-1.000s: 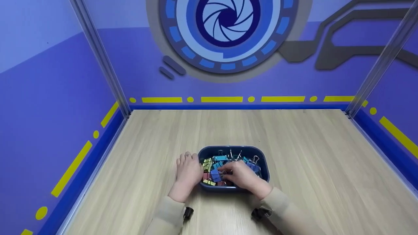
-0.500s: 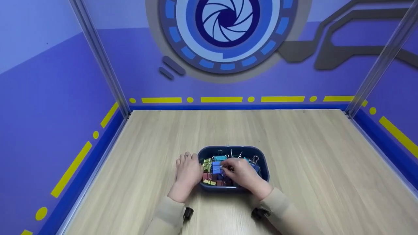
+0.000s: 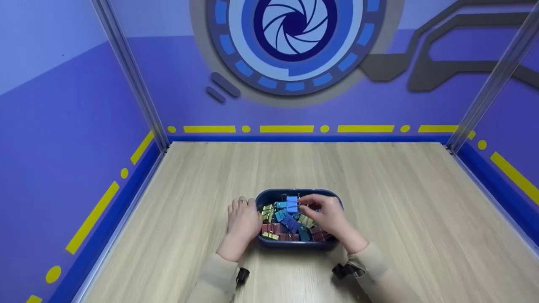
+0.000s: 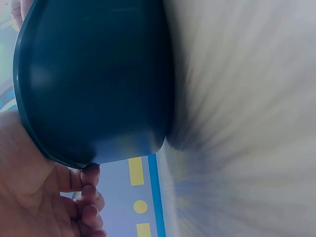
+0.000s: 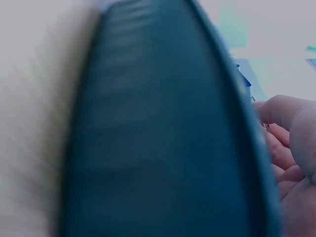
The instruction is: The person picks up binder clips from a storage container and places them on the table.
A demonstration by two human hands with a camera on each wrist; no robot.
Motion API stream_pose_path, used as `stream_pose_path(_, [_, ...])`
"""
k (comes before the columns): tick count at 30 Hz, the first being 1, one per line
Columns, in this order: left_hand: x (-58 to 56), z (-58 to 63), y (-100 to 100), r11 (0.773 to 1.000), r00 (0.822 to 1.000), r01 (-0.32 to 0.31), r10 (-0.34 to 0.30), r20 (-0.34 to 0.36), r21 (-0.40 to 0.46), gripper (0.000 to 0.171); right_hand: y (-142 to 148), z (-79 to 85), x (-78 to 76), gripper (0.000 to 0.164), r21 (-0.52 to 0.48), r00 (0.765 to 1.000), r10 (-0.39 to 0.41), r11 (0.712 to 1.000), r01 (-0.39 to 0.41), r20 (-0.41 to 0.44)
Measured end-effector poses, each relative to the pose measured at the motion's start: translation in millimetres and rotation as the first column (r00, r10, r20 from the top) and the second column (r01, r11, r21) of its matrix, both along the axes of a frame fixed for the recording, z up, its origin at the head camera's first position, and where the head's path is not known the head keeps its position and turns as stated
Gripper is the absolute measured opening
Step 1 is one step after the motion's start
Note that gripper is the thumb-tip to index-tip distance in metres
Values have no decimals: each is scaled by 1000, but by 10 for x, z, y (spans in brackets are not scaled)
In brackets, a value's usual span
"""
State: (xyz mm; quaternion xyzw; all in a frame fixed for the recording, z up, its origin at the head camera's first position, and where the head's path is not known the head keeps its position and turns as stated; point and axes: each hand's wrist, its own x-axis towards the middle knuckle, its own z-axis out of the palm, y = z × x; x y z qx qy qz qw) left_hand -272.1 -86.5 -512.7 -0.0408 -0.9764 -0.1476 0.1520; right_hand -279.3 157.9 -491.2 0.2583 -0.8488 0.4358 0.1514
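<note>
Head view shows the fingers (image 3: 313, 198) of the right hand (image 3: 332, 213) pinching one blue binder clip (image 3: 292, 204) at its wire handle side. This clip is above the far half of the dark blue box (image 3: 290, 245); whether it touches the other binder clips (image 3: 290, 224) below, I cannot tell. For doing this picking well, I think one should pinch firmly, lift straight, and take care that no neighbouring handle gets hooked. The left hand (image 3: 244, 219) grips the box at its side, with bent fingers; this should help against sliding on the bench (image 3: 202, 189)
</note>
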Motion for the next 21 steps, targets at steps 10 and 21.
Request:
stream_pose_path(10, [-6, -3, 0, 1000, 1000, -4, 4, 11, 0, 25, 462, 238, -112, 15, -39, 980, -163, 985, 168, 112])
stream_pose_path(21, [-10, -17, -10, 1000, 1000, -3, 3, 13, 2, 25, 1056, 293, -242, 16, 49, 947, -306, 952, 303, 96])
